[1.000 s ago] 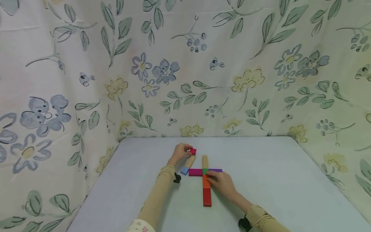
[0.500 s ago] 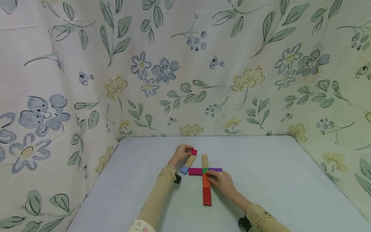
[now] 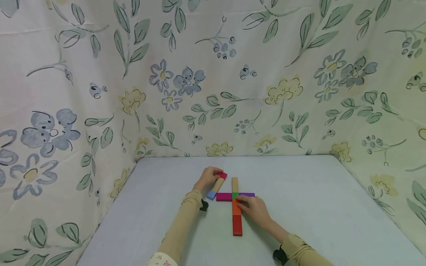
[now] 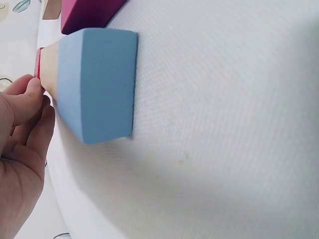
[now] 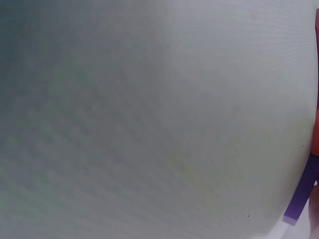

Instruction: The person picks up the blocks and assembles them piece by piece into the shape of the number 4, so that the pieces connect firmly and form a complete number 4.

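My left hand (image 3: 208, 178) pinches a small red block (image 3: 223, 176) at the far end of a slanted row. Nearer in that row come a natural wood block (image 3: 218, 184) and a light blue block (image 4: 99, 84), which is large in the left wrist view. My right hand (image 3: 256, 210) rests its fingertips at the green block (image 3: 235, 195) and the orange block (image 3: 236, 207) of a flat cross. A magenta block (image 3: 224, 197) and a purple block (image 5: 302, 191) form its side arms. Another wood block (image 3: 235, 184) points away, and a longer red block (image 3: 237, 225) lies nearest.
The blocks lie on a white-covered table (image 3: 299, 192). Behind and beside it hangs a floral curtain (image 3: 213, 81). Dark wrist devices show at both sleeves. The slanted row lies just left of the cross.
My left hand has shifted slightly right and nearer with the small red block, which now sits closer against the wood block. My right hand stays at the cross.
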The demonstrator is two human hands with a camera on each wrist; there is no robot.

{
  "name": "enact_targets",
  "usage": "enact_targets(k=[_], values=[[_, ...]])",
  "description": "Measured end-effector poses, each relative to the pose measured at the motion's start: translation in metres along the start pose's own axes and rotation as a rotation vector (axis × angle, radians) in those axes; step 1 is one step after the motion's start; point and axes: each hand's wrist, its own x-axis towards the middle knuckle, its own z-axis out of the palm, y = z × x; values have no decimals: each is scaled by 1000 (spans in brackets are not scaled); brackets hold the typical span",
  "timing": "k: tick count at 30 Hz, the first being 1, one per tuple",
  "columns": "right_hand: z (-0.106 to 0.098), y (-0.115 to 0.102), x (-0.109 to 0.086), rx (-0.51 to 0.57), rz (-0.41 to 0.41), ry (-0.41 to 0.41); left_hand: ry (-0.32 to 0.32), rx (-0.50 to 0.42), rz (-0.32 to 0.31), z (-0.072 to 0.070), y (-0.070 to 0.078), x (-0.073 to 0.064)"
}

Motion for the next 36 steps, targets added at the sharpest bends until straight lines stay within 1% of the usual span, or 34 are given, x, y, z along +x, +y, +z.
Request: enact_targets(k=[7,13,16,18,20,22,25,26,27,29,32,33,36], values=[[2,0,2,4,2,-6,-4,-4,-14,-1,-1,-2],[6,-5,5,17,-5,-27,36,-9,-23,-3,-8,-8],[7,-6,7,29,-15,-31,70,-6,-18,-7,-8,-11],[7,-6,9,37,-18,-27,86,-18,-27,-9,-6,-12],[7,-6,11,42,-18,-24,92,-27,-34,-12,-5,-12],[6,-5,13,44,-17,-24,78,-40,-58,-16,-4,-12],[6,-3,16,32,-16,-25,56,-32,-55,-22,-5,-12],[5,-2,17,28,-16,-23,63,-31,-15,-20,-15,-8],[4,-1,18,18,-17,-20,61,-24,1,-21,-16,-7],[2,1,18,6,-10,-13,58,-10,19,-22,-16,-5],[0,3,19,-16,-15,-5,65,11,16,-22,-13,-3],[-1,4,19,-24,-21,-2,56,16,-22,-26,-2,-7],[-3,5,19,-31,-22,10,69,10,-42,-25,0,-7]])
